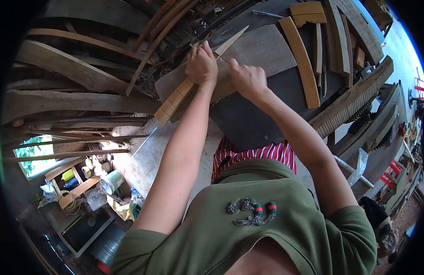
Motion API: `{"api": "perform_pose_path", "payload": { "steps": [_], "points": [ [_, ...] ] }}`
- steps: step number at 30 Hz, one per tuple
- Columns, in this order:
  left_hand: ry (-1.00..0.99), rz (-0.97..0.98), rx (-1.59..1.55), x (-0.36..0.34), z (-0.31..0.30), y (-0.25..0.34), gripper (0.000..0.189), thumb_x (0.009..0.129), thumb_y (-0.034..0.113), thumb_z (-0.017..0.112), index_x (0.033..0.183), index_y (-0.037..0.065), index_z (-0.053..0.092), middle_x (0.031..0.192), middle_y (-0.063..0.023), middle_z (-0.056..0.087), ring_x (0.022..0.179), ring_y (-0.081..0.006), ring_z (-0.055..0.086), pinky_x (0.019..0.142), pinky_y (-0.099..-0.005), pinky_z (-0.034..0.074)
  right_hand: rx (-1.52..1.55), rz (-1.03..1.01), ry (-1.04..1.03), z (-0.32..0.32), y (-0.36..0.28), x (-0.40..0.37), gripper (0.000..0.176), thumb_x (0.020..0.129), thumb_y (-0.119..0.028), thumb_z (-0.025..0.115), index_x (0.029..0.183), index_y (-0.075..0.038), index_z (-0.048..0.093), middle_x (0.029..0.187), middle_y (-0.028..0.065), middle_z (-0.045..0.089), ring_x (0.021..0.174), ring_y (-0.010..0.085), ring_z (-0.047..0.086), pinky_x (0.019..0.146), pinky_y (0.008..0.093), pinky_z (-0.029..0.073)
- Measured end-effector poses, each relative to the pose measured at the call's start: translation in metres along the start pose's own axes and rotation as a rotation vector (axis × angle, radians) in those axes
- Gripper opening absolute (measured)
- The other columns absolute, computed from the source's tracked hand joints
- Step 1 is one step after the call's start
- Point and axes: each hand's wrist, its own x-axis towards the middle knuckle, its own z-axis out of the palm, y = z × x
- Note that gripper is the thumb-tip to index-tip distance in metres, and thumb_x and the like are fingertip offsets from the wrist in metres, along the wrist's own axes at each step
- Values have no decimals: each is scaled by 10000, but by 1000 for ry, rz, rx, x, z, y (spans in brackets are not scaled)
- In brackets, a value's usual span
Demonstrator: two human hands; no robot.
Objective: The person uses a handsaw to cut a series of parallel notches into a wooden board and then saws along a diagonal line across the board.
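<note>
My left hand (202, 64) is closed over a tapered wooden strip (174, 100) and presses it against a worn wooden board (267, 48). Evenly spaced lines cross the strip's wide end, and its pointed end runs out past my fingers. Just right of it, my right hand (248, 80) is closed in a pinch. A thin dark tool (225, 59) sticks out of that hand toward the strip; its handle is hidden in my fingers. The board rests on a dark tabletop (248, 121) in front of my waist.
A curved wooden piece (301, 64) and a notched block (308, 13) lie right of the board. Beyond them is a long piece with many slots (359, 96). Stacked timber (69, 64) crowds the left side. A metal can (112, 182) stands among clutter at lower left.
</note>
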Motion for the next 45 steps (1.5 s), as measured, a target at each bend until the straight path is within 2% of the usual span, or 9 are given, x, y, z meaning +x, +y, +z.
{"api": "perform_pose_path", "payload": {
  "steps": [5, 7, 11, 17, 22, 30, 36, 40, 45],
  "points": [
    [30, 11, -9, 1, -2, 0, 438, 997, 385, 428, 791, 93, 680, 926, -42, 680, 877, -254, 656, 664, -415, 557, 16, -39, 93, 1, -1, 3, 120, 865, -123, 500, 970, -68, 481, 685, 171, 673, 661, 348, 692, 537, 458, 528],
    [-29, -22, -36, 0, -3, 0, 464, 1017, 402, 364, 861, 92, 672, 964, -56, 672, 903, -292, 649, 697, -477, 544, 35, 17, -21, -14, 6, -28, 117, 876, -126, 502, 975, -66, 482, 699, 171, 680, 675, 346, 697, 544, 457, 532],
    [-37, -12, -1, -1, -4, -1, 461, 1017, 405, 362, 876, 100, 678, 965, -54, 675, 906, -290, 650, 700, -475, 546, -27, 38, -108, -19, 3, -32, 117, 881, -153, 511, 959, -70, 538, 746, 157, 703, 703, 304, 715, 565, 418, 542],
    [-13, -7, -44, 1, -3, 1, 486, 1013, 424, 368, 826, 84, 661, 958, -51, 678, 902, -280, 652, 696, -471, 548, 32, -32, 79, 3, -3, 9, 114, 878, -112, 480, 985, -75, 469, 691, 187, 672, 661, 358, 688, 544, 467, 526],
    [-33, -24, -14, 0, -2, 0, 497, 1012, 427, 369, 821, 68, 653, 953, -58, 675, 910, -286, 652, 692, -478, 547, -43, 43, -161, -28, 8, -45, 115, 884, -140, 499, 964, -66, 535, 738, 168, 698, 688, 318, 709, 569, 410, 543],
    [35, 8, 6, -2, -3, 1, 436, 993, 386, 442, 761, 89, 664, 895, -47, 678, 854, -261, 656, 665, -418, 554, -10, -25, 97, 5, -1, 3, 124, 871, -160, 530, 959, -75, 547, 680, 141, 684, 657, 310, 706, 553, 423, 543],
    [22, -8, 36, 0, -1, -1, 437, 993, 388, 440, 764, 92, 668, 897, -48, 679, 854, -259, 657, 658, -420, 554, 20, 13, -6, -13, 10, -42, 124, 875, -123, 497, 986, -68, 492, 651, 166, 661, 609, 349, 681, 512, 467, 516],
    [38, 1, 28, 0, -2, 1, 445, 994, 392, 438, 761, 92, 668, 892, -49, 679, 852, -258, 657, 654, -420, 555, 34, -43, 124, 7, -1, 6, 105, 875, -124, 489, 968, -76, 483, 652, 169, 659, 609, 354, 677, 512, 473, 511],
    [14, -1, -21, 3, 0, -2, 451, 1004, 404, 402, 816, 95, 672, 925, -50, 678, 878, -267, 655, 672, -445, 551, 9, 3, -5, -7, 5, -19, 139, 887, -155, 495, 995, -70, 519, 715, 162, 693, 665, 326, 705, 545, 422, 532]
  ]
}}
